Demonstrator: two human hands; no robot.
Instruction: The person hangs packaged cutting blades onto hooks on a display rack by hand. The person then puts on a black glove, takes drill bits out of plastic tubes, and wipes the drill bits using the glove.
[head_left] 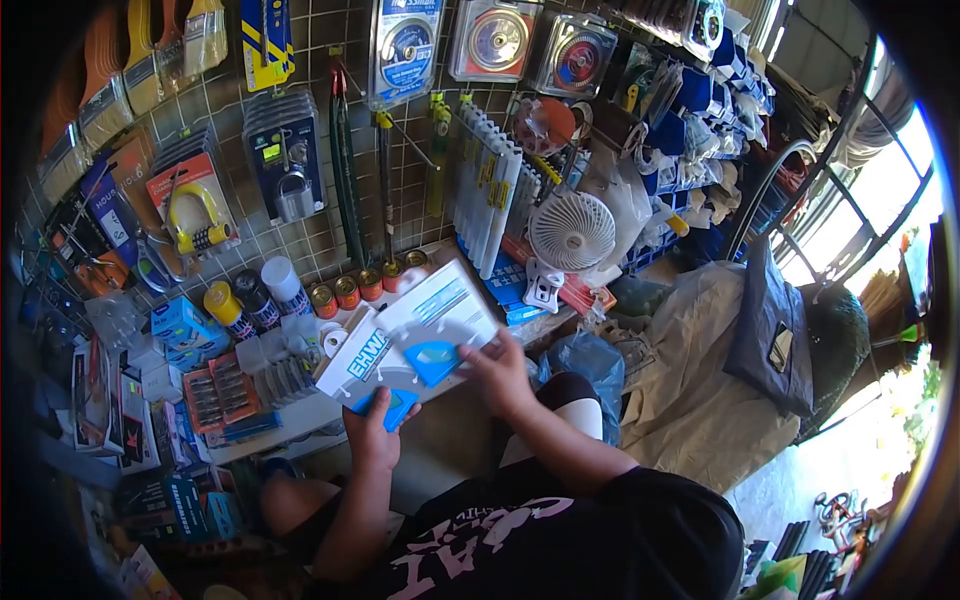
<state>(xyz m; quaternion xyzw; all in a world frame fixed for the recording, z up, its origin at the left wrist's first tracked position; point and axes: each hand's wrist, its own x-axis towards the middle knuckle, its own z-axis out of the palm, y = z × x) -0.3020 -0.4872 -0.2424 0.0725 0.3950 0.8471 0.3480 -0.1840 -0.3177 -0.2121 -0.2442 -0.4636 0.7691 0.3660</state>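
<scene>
A white and blue packet marked EHWA [352, 362] is held from below by my left hand [375, 432], its thumb on the front near the lower edge. My right hand [497, 375] grips the right side of a second packet [440, 312], white with a grey and blue lower part. The second packet overlaps the right part of the first one. Both are tilted, above the front edge of the shelf [300, 415]. Small round cans [347, 291] stand just behind the packets.
A white fan [572, 231] stands on the shelf at the back right. Spray cans [285, 285] and blister packs [220, 392] are to the left. Padlocks [293, 190], brushes [205, 38] and packaged discs [497, 40] hang on the wire grid. Brown sheeting [690, 370] lies at the right.
</scene>
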